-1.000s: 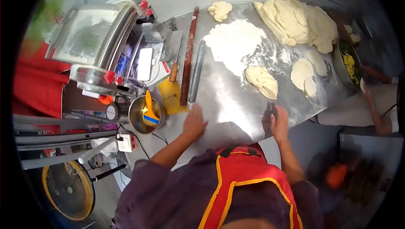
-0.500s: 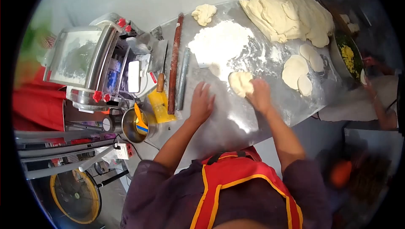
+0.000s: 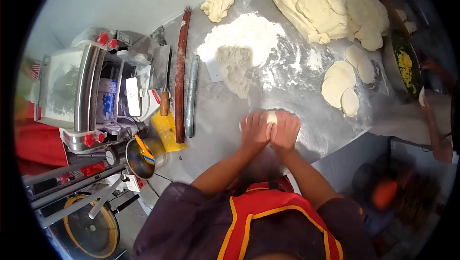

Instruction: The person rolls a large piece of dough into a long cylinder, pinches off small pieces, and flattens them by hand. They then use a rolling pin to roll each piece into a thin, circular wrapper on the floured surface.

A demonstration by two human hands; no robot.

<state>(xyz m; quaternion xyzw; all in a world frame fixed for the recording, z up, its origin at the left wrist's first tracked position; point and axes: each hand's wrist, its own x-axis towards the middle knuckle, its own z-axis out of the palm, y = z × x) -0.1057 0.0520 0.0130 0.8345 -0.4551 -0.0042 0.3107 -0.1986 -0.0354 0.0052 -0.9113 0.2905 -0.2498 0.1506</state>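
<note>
My left hand [image 3: 256, 129] and my right hand [image 3: 286, 129] are side by side on the metal table, both closed over one piece of dough [image 3: 272, 117]. Only a pale strip of that dough shows between and beside my fingers; the rest is hidden under them. Beyond my hands lies a patch of white flour [image 3: 261, 32] with a greyish swept area. A small lump of dough [image 3: 218, 6] sits behind the flour. At the back right rests a large mass of dough [image 3: 330, 8]. Several flat dough rounds [image 3: 339, 83] lie to the right.
Left of my hands lie a red rolling pin [image 3: 182, 75], a thin grey rod [image 3: 192, 97] and a cleaver [image 3: 161, 70]. A pot [image 3: 139, 164] and a rolling machine [image 3: 72, 87] stand farther left. At right, another person's hand [image 3: 426, 102] is beside a bowl of filling [image 3: 398, 68].
My left hand has moved right to join my right hand on the dough. The dough is now nearer my body and mostly covered. The camera view has shifted slightly.
</note>
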